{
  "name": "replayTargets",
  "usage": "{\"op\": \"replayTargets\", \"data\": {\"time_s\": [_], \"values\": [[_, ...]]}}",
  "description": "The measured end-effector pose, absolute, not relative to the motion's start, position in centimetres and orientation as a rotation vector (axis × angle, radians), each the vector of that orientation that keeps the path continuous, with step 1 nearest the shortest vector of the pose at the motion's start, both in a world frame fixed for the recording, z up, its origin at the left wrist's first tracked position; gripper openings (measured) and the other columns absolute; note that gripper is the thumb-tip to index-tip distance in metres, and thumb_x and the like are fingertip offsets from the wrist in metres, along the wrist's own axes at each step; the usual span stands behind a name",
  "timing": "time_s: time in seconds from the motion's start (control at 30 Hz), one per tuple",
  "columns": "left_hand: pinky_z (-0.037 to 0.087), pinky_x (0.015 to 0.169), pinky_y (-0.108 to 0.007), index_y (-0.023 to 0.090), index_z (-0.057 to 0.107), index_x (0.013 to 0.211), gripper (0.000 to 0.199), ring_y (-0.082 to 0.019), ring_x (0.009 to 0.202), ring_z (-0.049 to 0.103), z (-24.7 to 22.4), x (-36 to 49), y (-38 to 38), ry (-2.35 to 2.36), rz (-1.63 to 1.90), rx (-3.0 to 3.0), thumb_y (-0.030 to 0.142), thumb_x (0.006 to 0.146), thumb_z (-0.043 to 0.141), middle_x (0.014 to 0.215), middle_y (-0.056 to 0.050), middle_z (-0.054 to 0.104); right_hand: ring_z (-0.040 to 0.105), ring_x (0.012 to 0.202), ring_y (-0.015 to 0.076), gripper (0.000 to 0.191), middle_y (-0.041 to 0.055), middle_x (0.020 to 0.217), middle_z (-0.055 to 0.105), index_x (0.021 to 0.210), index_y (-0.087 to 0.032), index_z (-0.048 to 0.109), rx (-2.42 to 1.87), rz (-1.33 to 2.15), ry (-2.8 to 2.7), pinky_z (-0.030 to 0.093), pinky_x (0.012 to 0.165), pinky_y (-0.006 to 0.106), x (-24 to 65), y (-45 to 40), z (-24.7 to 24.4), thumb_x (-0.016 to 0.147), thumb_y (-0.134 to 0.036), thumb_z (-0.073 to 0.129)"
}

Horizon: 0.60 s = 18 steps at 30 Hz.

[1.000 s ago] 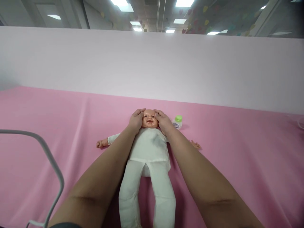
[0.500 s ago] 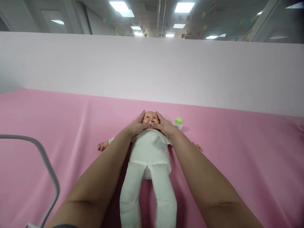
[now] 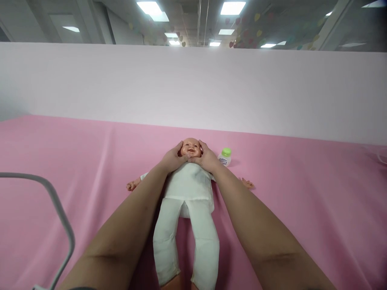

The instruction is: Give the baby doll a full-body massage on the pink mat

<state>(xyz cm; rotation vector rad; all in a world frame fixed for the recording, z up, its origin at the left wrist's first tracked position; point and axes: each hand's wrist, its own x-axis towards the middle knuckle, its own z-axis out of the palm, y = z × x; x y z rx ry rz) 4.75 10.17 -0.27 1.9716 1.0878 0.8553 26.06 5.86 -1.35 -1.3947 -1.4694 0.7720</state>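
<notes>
In the head view, the left hand (image 3: 173, 160) and right hand (image 3: 208, 159) cup the head of a baby doll (image 3: 189, 181) from both sides, thumbs meeting at its chin. The doll lies face-up on a pink sheet (image 3: 287, 193), a green-capped bottle (image 3: 225, 158) just beside the right hand. Spreading that wrist outward could topple the bottle; uneven pressure could twist the doll's head.

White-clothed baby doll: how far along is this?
Already laid out: the white-clothed baby doll, face up on the pink sheet. In hand: its head, cupped by left hand and right hand. Remaining: can't tell; neither holds the green-capped clear bottle.
</notes>
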Motion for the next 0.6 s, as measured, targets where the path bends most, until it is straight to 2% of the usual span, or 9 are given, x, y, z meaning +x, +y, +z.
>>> {"op": "replayTargets", "data": {"time_s": [0.1,0.23,0.37,0.47,0.6], "values": [[0.045,0.117,-0.039,0.015,0.029,0.167,0.108,-0.033,0.145,0.053,-0.4,4.6,10.3,1.050,0.877,1.941,0.061,0.082,0.077,0.159,-0.013,0.053,0.058,0.138,0.0346,0.127,0.0123,0.155,0.056,0.163,-0.026,0.036,-1.341,0.766,-1.428,0.046,0.117,0.050,26.1,6.2,-1.8,0.057,-0.053,0.099],[0.044,0.117,-0.040,0.015,0.030,0.167,0.109,-0.033,0.143,0.055,-0.5,4.8,10.2,1.079,0.911,1.899,0.056,0.079,0.080,0.158,-0.013,0.055,0.060,0.136,0.0314,0.103,0.0101,0.151,0.061,0.156,-0.026,0.047,-1.205,0.831,-1.388,0.048,0.116,0.049,26.2,6.5,-2.2,0.068,-0.052,0.094],[0.044,0.117,-0.039,0.018,0.033,0.166,0.103,-0.032,0.142,0.056,-0.6,5.1,9.9,1.132,0.930,1.874,0.057,0.082,0.078,0.157,-0.011,0.057,0.059,0.138,0.0298,0.093,0.0092,0.151,0.061,0.156,-0.025,0.049,-1.159,0.886,-1.396,0.046,0.119,0.048,26.4,6.2,-1.9,0.076,-0.052,0.089],[0.041,0.120,-0.039,0.016,0.035,0.165,0.100,-0.032,0.146,0.051,-1.0,5.2,10.2,1.098,0.960,1.826,0.058,0.084,0.076,0.161,-0.012,0.051,0.052,0.145,0.0301,0.091,0.0072,0.156,0.057,0.158,-0.026,0.048,-1.148,0.907,-1.427,0.040,0.123,0.048,26.6,6.0,-1.6,0.080,-0.057,0.084],[0.037,0.124,-0.042,0.017,0.033,0.166,0.097,-0.031,0.149,0.047,-2.1,5.2,11.0,0.945,1.016,1.728,0.057,0.087,0.073,0.164,-0.012,0.047,0.039,0.155,0.0288,0.092,-0.0010,0.161,0.051,0.161,-0.035,0.042,-1.135,0.957,-1.451,0.027,0.129,0.051,27.2,6.0,-2.0,0.082,-0.064,0.079]]}}
